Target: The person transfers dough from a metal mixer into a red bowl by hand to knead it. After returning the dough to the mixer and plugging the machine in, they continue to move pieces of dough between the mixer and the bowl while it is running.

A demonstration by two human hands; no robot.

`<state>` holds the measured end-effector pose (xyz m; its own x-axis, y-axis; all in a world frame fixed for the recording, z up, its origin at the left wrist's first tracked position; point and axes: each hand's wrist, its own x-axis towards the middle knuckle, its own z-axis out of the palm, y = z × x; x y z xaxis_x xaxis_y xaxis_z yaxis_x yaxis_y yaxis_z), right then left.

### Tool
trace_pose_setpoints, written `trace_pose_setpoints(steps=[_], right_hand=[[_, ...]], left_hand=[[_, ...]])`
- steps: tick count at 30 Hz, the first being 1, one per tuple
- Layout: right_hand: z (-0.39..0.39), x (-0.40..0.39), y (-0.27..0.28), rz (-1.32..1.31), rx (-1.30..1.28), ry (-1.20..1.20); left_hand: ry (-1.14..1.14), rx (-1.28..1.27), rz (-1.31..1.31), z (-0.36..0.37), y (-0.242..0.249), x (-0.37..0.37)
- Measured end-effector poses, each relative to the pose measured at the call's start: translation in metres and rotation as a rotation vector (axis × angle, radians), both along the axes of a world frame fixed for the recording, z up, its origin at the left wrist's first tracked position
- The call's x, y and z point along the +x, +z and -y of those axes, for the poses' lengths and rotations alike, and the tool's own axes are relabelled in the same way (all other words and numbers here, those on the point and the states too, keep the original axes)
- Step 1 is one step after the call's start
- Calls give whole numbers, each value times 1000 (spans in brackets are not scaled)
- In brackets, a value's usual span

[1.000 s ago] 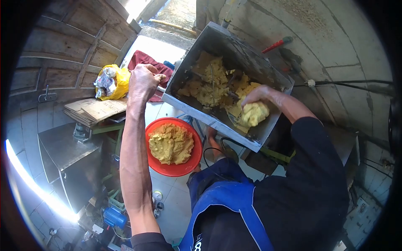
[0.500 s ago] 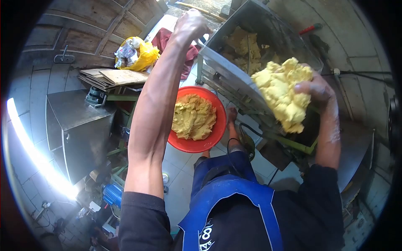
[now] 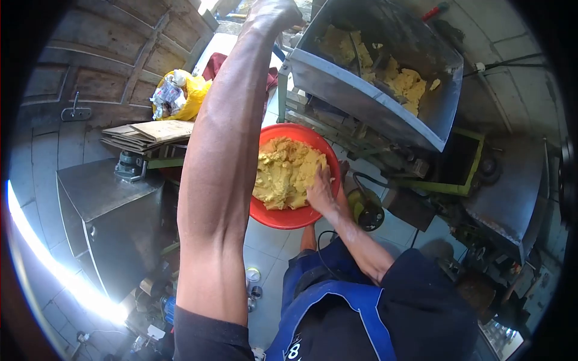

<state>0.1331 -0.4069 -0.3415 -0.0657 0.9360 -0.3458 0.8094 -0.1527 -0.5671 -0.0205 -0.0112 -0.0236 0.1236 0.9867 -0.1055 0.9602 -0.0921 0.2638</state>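
My right hand (image 3: 322, 191) lies on the yellow dough (image 3: 286, 174) in a red basin (image 3: 282, 220), at the basin's right side. Its fingers are stretched out and touch the dough, gripping nothing. My left arm reaches far forward, and my left hand (image 3: 274, 12) is closed at the top edge of the view, beside the near left corner of a metal trough (image 3: 367, 90). What those fingers hold, if anything, is hidden. Inside the trough lie pieces of the same dough (image 3: 409, 84) around a mixing blade.
A green-framed machine stand (image 3: 463, 186) carries the trough. To the left are a metal cabinet (image 3: 111, 201), stacked boards (image 3: 147, 133) and a yellow plastic bag (image 3: 194, 96). A dark cable (image 3: 367, 178) runs by my feet. A panelled wooden door (image 3: 96, 57) stands behind the bag.
My right hand held a large lump of dough beside the trough; now it is down in the basin, with the lump let go there. My left hand stays by the trough's corner.
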Motion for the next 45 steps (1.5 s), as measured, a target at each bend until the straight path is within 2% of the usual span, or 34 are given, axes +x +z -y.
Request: trace_pose_setpoints(steps=[2, 3, 8, 9, 10, 11, 12, 13, 14, 15, 16, 17, 18, 20, 22, 24, 26, 28, 30, 31, 33, 34, 36, 37, 40, 41, 42, 44, 45], right_hand=[[17, -5, 12, -7, 53, 156], [13, -7, 9, 76, -9, 246], [-20, -22, -3, 110, -122, 270], [-26, -20, -1, 94, -166, 260], [-27, -18, 1, 54, -200, 251], [-31, -17, -2, 13, -228, 241], [-47, -13, -7, 99, -259, 462], [-64, -5, -8, 187, -299, 691], [-74, 2, 6, 201, -298, 661], [-82, 4, 29, 7, -323, 495], [-89, 6, 58, -191, -342, 335], [-96, 13, 89, -264, -167, 277], [-108, 24, 129, -261, -161, 279], [-137, 56, 219, -382, 46, 216], [-172, 103, 297, -477, 173, 228], [-209, 147, 353, -434, 165, 116], [-258, 196, 358, -184, 141, 125], [-304, 248, 332, 120, 247, 219], [-336, 280, 318, 303, 259, 159], [-346, 290, 319, 293, 262, 174], [-358, 310, 324, 93, 465, 111], [-360, 320, 329, 90, 469, 113], [-354, 341, 341, 102, 514, -41], [-350, 354, 353, 168, 471, -96], [-348, 412, 347, 282, 464, -120], [-349, 420, 342, 204, 504, -141], [-353, 412, 341, 192, 507, -139], [-363, 377, 342, -73, 431, -49], [-365, 352, 338, -120, 439, 56]], left_hand=[[-10, 8, -11, -1, -2, 1], [-15, 15, -14, -1, -3, 1], [-62, 74, -71, -5, -9, -6], [-102, 172, -28, 7, -3, -5], [-84, 88, 52, 13, 9, -1], [-2, 79, 77, -4, -10, -8], [-106, 74, 118, 8, 7, -3], [0, -106, 130, -2, 3, -6], [-23, -118, 53, -1, 8, -5], [39, -30, 141, 5, 2, -5], [94, -80, 205, 8, 10, -2], [102, -78, 189, 12, 14, 0], [114, -72, 175, 13, 16, 2], [162, -125, 228, 16, 25, 6], [195, -125, 271, 11, 12, 1], [162, -91, 198, 10, 8, 0], [216, -94, 209, 9, 4, 0], [293, -131, 241, 8, 4, 1], [318, -135, 202, 10, 14, 8], [331, -126, 182, 11, 18, 11], [310, -44, 178, 14, 21, 13], [313, -41, 175, 13, 22, 13], [366, -103, 253, 14, 25, 17], [307, -65, 231, 14, 23, 16], [348, -76, 251, 14, 21, 17], [355, -136, 243, 12, 23, 17], [328, -124, 182, 11, 18, 14], [320, -87, 170, 10, 10, 9], [328, -89, 164, 12, 9, 8]])
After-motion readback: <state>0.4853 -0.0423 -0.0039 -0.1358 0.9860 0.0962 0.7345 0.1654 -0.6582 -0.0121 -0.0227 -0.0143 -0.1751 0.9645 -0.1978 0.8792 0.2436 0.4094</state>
